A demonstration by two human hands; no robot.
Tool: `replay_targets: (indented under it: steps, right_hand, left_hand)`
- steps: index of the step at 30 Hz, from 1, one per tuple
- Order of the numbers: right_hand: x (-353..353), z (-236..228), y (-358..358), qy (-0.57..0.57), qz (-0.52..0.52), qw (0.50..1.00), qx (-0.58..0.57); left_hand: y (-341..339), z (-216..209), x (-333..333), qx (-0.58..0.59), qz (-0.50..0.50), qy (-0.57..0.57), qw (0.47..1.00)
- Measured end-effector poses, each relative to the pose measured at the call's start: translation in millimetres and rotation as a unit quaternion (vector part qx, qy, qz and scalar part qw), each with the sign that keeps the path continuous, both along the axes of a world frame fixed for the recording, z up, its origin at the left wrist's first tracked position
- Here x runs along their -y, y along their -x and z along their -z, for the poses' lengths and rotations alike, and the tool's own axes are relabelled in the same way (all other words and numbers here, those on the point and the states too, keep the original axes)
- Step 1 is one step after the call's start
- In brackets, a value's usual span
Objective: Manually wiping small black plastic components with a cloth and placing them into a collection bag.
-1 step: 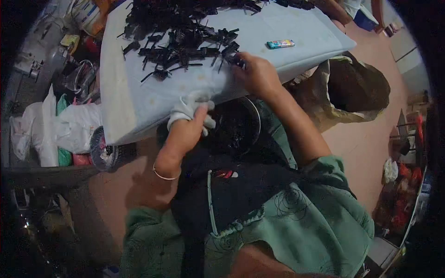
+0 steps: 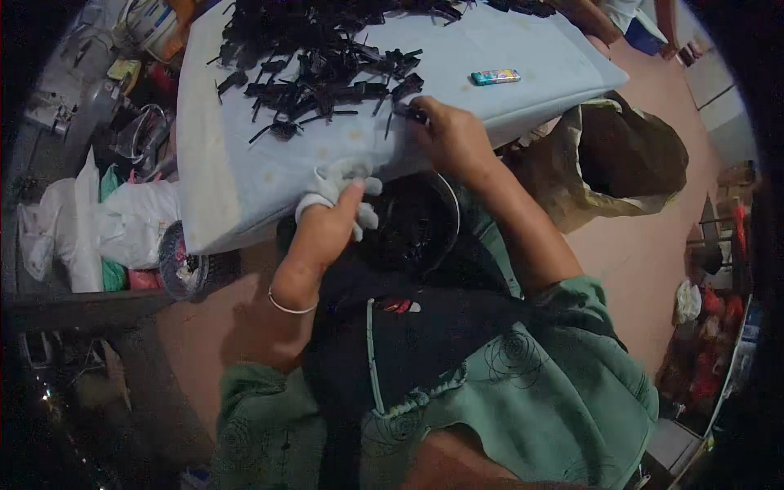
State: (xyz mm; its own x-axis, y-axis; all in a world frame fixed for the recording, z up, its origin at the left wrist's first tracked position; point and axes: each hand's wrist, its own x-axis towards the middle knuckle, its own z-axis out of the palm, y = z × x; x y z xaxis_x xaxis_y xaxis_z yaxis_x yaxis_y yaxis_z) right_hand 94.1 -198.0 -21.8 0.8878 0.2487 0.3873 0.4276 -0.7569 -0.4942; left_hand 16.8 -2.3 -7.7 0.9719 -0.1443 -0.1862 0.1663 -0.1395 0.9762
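My right hand [image 2: 459, 137] is closed at the near edge of the pile, its thumb and finger pinching a small black plastic piece [image 2: 414, 113]. Beside it spreads a heap of similar black plastic pieces [image 2: 318, 82] with thin stems, on the pale cloth-covered table [image 2: 457, 49]. My left hand [image 2: 335, 208] is held at the table's front edge, partly covered by a whitish glove [image 2: 327, 181] with the thumb bare. Its fingers are apart and no object shows in them. Just right of it, below the edge, a dark round basin [image 2: 416, 220] with a light rim holds dark shiny contents, hard to make out.
A small teal packet [image 2: 495, 77] lies on the table's right half. A large open sack [image 2: 629, 155] stands at the right. White plastic bags [image 2: 139, 220] and a clear round container [image 2: 180, 261] are at the left. Another person's arm [image 2: 590, 18] shows at the far right.
The pinched black piece now shows more clearly between my right thumb and finger, slightly nearer to me. My left hand has shifted a little, its gloved fingers a bit further out.
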Motion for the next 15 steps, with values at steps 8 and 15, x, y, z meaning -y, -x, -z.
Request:
replay_targets:
  steps: [8, 15]
  right_hand:
    - [-2.0, -18.0, 31.0, -0.048, -0.155, 0.979, 0.126]
    - [-17.8, -21.5, 49.4, -0.125, -0.326, 0.937, -0.005]
  left_hand:
    - [-6.7, 2.8, -0.9, -0.107, -0.027, 0.326, 0.939]
    - [1.1, 2.3, -0.1, -0.027, 0.067, 0.302, 0.951]
